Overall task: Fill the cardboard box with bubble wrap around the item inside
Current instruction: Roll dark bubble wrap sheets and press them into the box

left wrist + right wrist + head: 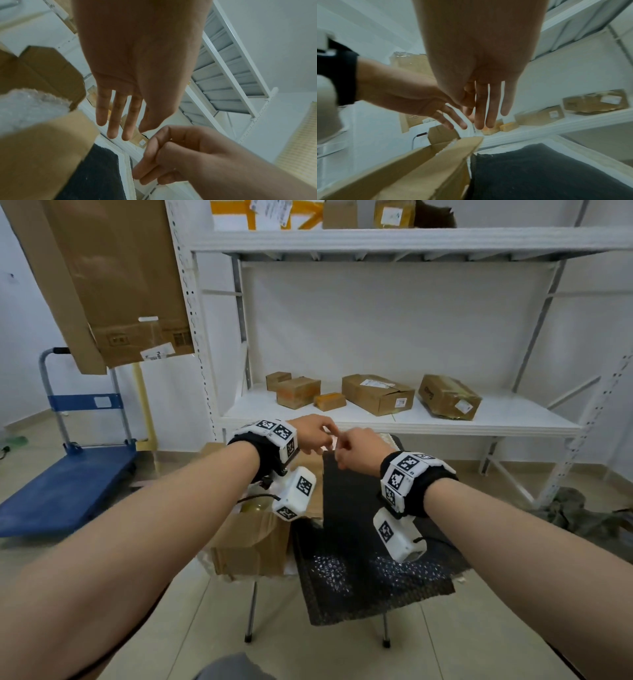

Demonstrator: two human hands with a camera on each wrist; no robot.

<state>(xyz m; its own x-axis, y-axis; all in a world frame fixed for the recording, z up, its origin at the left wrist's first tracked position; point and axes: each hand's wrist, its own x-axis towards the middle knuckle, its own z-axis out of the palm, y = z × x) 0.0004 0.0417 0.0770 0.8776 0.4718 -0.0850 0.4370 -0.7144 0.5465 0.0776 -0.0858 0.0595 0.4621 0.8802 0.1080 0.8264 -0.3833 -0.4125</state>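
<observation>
Brown cardboard box [250, 542] with its flaps open is sitting on the left part of a small metal-legged stool [251, 611], beside a sheet of black bubble wrap [363, 570] that is draping over the stool's right side and front edge. Clear bubble wrap [25, 108] is showing inside the box in the left wrist view (the item itself cannot be made out). Above the box's far right corner, the left hand [313, 433] is hovering with fingers fairly straight and spread, grasping nothing. The right hand [359, 448] is meeting it fingertip to fingertip; its fingers are looking curled in the left wrist view but straight in its own, so whether it is pinching anything cannot be told. Behind the hands, a white metal shelving unit [394, 419] is carrying several small taped cardboard parcels [376, 393]. A blue platform trolley [65, 484] is standing on the tiled floor at the left.
</observation>
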